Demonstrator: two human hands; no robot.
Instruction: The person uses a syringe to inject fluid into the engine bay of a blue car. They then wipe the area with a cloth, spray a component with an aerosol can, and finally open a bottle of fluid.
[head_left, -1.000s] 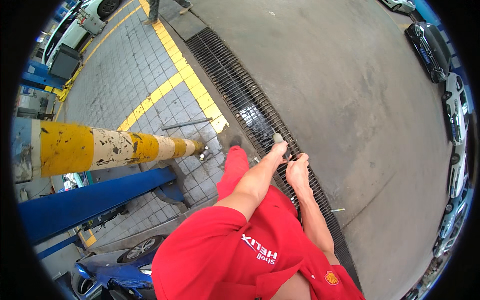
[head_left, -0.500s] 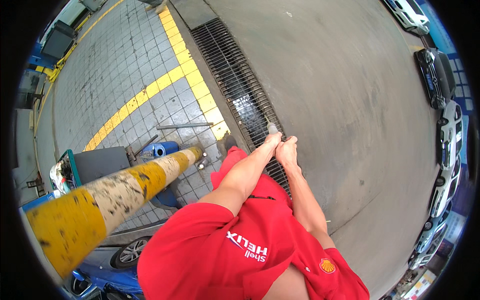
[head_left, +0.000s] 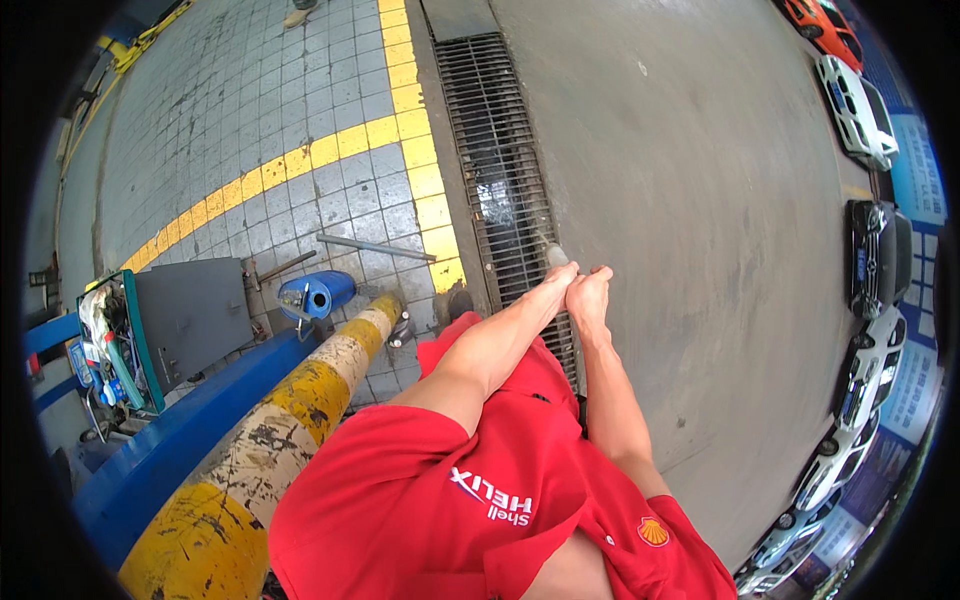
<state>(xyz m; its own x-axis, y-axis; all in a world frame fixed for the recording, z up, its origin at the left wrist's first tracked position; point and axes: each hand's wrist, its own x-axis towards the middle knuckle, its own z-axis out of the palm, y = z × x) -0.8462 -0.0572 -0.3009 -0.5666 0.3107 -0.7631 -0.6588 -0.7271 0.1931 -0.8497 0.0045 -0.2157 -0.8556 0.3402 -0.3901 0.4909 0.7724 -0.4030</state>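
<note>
Both arms stretch forward over a dark metal drain grate [head_left: 520,200]. My left hand [head_left: 562,277] is closed around a pale, rounded object [head_left: 556,256]; its far end shows beyond my fingers, but I cannot make out its kind. A thin light streak, perhaps liquid, shows at that end above the grate. Close beside it on the right, my right hand [head_left: 588,291] has its fingers curled in. Whatever it grips, if anything, is hidden. The two hands almost touch.
A yellow-and-white striped post [head_left: 300,410] rises close on my left. Behind it are a blue beam [head_left: 200,430], a blue canister [head_left: 318,294], a metal bar [head_left: 375,246] and a cart of tools [head_left: 125,345]. Parked cars [head_left: 880,260] line the far right.
My view has shifted, so the grate and post sit differently and more of the tool cart shows. My hands stay together over the grate, the left still around the pale object.
</note>
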